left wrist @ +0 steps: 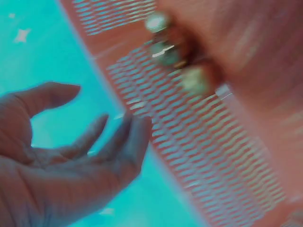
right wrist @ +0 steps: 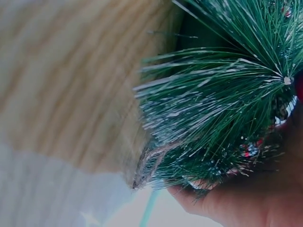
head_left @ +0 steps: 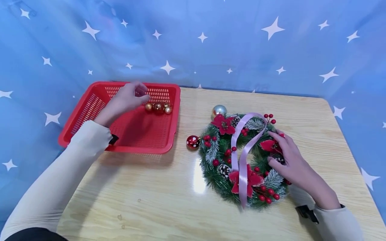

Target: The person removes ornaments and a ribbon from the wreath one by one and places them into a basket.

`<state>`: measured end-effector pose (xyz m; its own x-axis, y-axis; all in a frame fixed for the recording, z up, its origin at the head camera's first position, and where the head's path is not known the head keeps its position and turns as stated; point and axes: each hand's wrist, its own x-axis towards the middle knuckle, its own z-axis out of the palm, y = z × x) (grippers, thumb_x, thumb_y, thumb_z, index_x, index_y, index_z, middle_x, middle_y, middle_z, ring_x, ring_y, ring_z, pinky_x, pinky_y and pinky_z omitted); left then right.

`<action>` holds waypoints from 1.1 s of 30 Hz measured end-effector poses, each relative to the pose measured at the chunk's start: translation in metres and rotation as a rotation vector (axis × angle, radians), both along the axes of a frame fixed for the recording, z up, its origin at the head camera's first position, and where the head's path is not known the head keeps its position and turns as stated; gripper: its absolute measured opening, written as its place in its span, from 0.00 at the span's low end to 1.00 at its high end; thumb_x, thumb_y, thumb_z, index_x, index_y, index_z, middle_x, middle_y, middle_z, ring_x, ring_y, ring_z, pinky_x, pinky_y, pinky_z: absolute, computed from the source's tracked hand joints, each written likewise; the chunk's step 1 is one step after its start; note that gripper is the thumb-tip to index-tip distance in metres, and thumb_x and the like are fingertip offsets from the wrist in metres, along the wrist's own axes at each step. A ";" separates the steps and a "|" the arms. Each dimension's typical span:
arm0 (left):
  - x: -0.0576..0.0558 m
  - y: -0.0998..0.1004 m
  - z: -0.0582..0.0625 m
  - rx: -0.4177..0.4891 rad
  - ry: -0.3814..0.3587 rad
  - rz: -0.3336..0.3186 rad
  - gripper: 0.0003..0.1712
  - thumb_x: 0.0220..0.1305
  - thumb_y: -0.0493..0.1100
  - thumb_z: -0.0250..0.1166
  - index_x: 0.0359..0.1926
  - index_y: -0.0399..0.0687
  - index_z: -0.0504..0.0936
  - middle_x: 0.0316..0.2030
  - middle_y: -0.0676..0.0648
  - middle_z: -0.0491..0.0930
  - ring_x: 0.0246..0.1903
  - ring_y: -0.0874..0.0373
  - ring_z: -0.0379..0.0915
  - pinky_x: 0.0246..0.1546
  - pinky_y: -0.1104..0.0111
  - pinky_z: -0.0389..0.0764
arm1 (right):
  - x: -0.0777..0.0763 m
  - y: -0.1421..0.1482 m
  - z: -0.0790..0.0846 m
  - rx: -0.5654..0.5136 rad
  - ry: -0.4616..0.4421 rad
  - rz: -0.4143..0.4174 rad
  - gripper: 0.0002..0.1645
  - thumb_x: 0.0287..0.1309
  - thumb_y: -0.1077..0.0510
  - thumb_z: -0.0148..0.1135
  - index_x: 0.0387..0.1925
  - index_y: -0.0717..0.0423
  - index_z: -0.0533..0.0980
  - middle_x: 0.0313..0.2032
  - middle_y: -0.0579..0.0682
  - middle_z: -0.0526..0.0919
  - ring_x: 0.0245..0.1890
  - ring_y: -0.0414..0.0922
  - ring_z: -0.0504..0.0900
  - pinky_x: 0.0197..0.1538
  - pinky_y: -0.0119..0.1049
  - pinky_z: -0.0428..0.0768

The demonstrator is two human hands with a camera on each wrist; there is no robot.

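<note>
My left hand (head_left: 129, 97) is held over the red plastic basket (head_left: 173, 134), its fingers loosely bent and nothing between them. Beneath and to the right of its fingertips, several small baubles (head_left: 158, 106) in gold and brown lie against the basket's far wall. In the left wrist view the thumb and fingers (left wrist: 137, 146) stand apart, and the baubles (left wrist: 195, 80) are blurred. My right hand (head_left: 291, 160) grips the right side of a green wreath (head_left: 211, 169), which lies on the table. In the right wrist view, wreath needles (right wrist: 213, 94) hide part of that hand.
A pink ribbon (head_left: 243, 167) loops across the wreath, among red flowers, berries and pine cones. A red bauble with white dots (head_left: 193, 142) touches or nearly touches its left edge. A silver bauble (head_left: 219, 110) sits behind it. A starry blue curtain (head_left: 193, 50) backs the wooden table (head_left: 156, 204).
</note>
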<state>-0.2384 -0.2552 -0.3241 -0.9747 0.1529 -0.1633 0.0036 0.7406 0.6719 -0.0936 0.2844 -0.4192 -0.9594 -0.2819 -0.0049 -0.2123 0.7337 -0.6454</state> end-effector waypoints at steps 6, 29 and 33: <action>0.044 0.045 0.022 0.114 0.171 -0.082 0.19 0.79 0.42 0.66 0.64 0.40 0.79 0.58 0.41 0.82 0.59 0.45 0.77 0.59 0.49 0.79 | 0.006 0.001 0.002 0.041 0.003 -0.012 0.53 0.68 0.57 0.68 0.87 0.48 0.54 0.84 0.66 0.46 0.78 0.75 0.50 0.58 0.90 0.61; 0.134 0.123 -0.007 0.548 0.213 -0.262 0.21 0.75 0.36 0.68 0.65 0.45 0.78 0.60 0.48 0.81 0.56 0.53 0.81 0.56 0.56 0.85 | 0.025 -0.005 0.003 -0.009 0.186 -0.121 0.44 0.77 0.52 0.63 0.86 0.53 0.57 0.86 0.64 0.45 0.80 0.77 0.45 0.58 0.96 0.41; 0.138 0.133 -0.021 0.539 0.174 -0.252 0.24 0.75 0.38 0.68 0.68 0.47 0.76 0.64 0.49 0.79 0.57 0.52 0.82 0.55 0.56 0.86 | 0.027 -0.009 0.006 -0.003 0.171 -0.134 0.43 0.78 0.50 0.62 0.85 0.54 0.58 0.86 0.64 0.45 0.81 0.75 0.45 0.60 0.94 0.44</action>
<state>-0.1000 -0.1226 -0.3454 -0.9033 0.3985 0.1591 0.2772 0.2588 0.9253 -0.0663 0.2752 -0.4131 -0.9752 -0.1512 0.1617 -0.2192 0.7611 -0.6104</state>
